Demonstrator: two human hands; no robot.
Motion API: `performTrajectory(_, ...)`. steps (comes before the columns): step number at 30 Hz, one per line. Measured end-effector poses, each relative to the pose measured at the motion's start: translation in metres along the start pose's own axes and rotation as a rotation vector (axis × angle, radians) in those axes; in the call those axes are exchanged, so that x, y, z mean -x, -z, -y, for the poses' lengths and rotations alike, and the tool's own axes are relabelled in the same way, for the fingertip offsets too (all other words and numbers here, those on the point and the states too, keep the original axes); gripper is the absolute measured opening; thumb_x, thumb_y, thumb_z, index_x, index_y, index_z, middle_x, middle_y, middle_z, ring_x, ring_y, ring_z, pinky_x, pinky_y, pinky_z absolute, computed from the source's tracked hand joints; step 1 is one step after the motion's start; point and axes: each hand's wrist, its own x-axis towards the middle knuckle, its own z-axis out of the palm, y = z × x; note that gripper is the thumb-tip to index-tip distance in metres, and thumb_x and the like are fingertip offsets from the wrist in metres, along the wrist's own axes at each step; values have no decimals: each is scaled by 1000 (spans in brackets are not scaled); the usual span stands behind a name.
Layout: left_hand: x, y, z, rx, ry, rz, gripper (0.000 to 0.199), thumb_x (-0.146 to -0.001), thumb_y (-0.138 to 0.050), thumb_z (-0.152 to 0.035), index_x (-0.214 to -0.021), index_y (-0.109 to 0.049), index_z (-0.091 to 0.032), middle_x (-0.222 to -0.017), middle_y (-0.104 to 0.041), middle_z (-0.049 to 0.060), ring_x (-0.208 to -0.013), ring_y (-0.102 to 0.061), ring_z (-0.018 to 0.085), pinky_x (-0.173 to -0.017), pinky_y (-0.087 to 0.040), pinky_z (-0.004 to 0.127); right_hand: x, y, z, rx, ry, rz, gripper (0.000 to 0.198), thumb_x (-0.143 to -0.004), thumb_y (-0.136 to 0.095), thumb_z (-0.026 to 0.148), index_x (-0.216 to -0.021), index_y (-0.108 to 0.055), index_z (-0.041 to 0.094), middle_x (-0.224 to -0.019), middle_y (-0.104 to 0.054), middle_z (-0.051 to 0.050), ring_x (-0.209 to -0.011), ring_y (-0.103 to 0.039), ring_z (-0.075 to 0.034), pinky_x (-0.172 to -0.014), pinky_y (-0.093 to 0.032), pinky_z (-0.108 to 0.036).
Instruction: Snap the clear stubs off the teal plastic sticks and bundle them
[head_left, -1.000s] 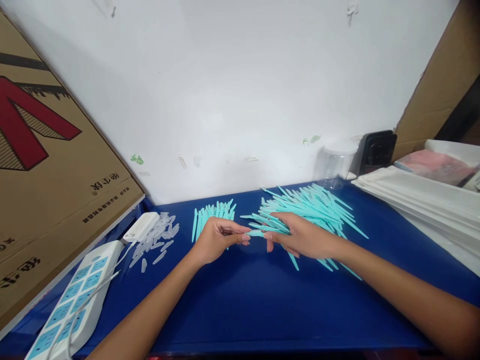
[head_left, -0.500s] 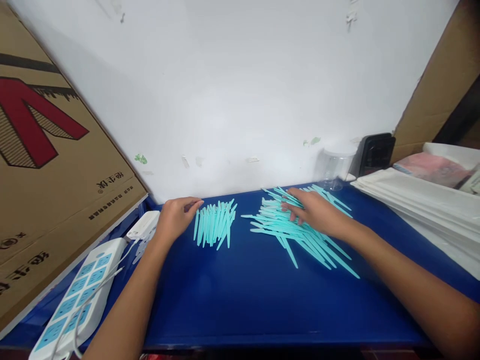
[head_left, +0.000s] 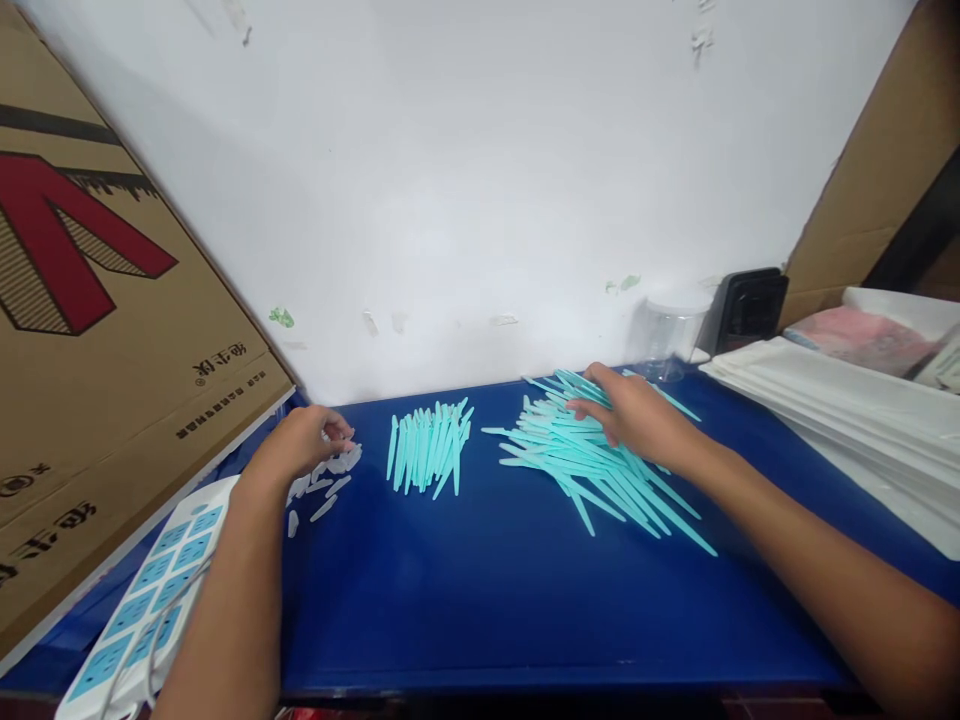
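Note:
My left hand (head_left: 311,440) is over a small heap of short translucent pieces (head_left: 324,488), its fingers curved and a gap showing between thumb and fingers. To its right lies a neat row of slim turquoise sticks (head_left: 429,448), side by side and roughly upright in view. A larger, messier pile of the same turquoise sticks (head_left: 592,470) spreads further right. On the back of that pile rests my right hand (head_left: 630,410), thumb and forefinger apart among the sticks; its other fingers are partly hidden.
A blue table (head_left: 480,590) meets a white wall at the back. On the left are a power strip (head_left: 161,580) with a cable and a printed cardboard box (head_left: 112,250). At right stand a clear jar (head_left: 671,335), a black container (head_left: 754,305) and stacked white trays (head_left: 847,400).
My left hand has moved left and slightly down, from the edge of the neat row to the translucent pieces. My right hand has shifted slightly on the pile, its thumb and forefinger spread wider.

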Motion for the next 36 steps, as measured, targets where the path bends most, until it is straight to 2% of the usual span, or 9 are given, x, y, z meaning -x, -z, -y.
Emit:
performTrajectory(3,-3,-1,19,36,24,99,30,-65,-78,-48,-81,-77,-23,-81,-77,5,-69,-69,25,-59,-42,28,1,-2,3,-21,7,-10,21,-98,-55,42,-101,-43,25,-82,-76,-4,-43,-52,-17,-54,-37,-31)
performTrajectory(6,-6,-9,21,43,19,126,33,-64,-77,-52,-77,-76,-22,-77,-75,5,-69,-68,24,-57,-41,28,1,-4,1,-36,31,4,22,-99,-53,43,-103,-45,24,-79,-75,-3,-46,-52,-18,-57,-37,-31)
performTrajectory(10,-9,-21,11,-1,78,216,29,-62,-77,-48,-72,-74,-21,-71,-73,6,-66,-66,24,-55,-39,28,2,-7,1,-88,11,40,26,-100,-51,46,-108,-49,22,-79,-76,-4,-49,-54,-18,-57,-37,-31)
performTrajectory(13,-11,-27,3,-18,100,237,28,-65,-73,-48,-66,-70,-20,-66,-72,6,-62,-64,23,-53,-37,28,4,-9,6,-151,31,66,28,-100,-50,50,-100,-50,22,-76,-75,-3,-52,-55,-18,-56,-37,-31)
performTrajectory(17,-9,-31,-7,-12,29,243,34,-70,-68,-53,-65,-67,-20,-65,-71,5,-63,-62,22,-53,-37,28,6,-9,13,-185,30,94,31,-99,-50,52,-93,-56,22,-77,-75,-3,-54,-53,-19,-60,-41,-32)
performTrajectory(22,-5,-26,-24,154,-88,209,33,-75,-67,-52,-75,-68,-19,-72,-73,5,-66,-65,20,-59,-46,28,8,-6,20,-221,44,78,35,-97,-54,50,-82,-66,21,-93,-77,-8,-84,-67,-26,-75,-47,-34)
performTrajectory(27,2,-19,-53,551,-202,142,40,-81,-71,-53,-98,-71,-17,-81,-74,6,-71,-68,19,-67,-55,30,11,-1,27,-519,5,237,32,-91,-62,52,-90,-66,21,-92,-78,-6,-50,-53,-14,-52,-45,-31)
performTrajectory(32,12,-37,-92,803,-315,87,37,-85,-74,-48,-103,-76,-16,-90,-77,9,-77,-69,19,-69,-58,29,13,-5,29,-653,-56,290,36,-85,-71,55,-88,-67,19,-96,-79,-9,-45,-52,-10,-42,-41,-27)
performTrajectory(36,22,-55,-118,925,-364,162,33,-86,-75,-44,-104,-79,-16,-85,-76,8,-73,-68,18,-68,-57,29,15,-9,31,-665,-90,312,38,-79,-78,55,-90,-70,19,-92,-80,-8,-40,-48,-8,-38,-36,-25)
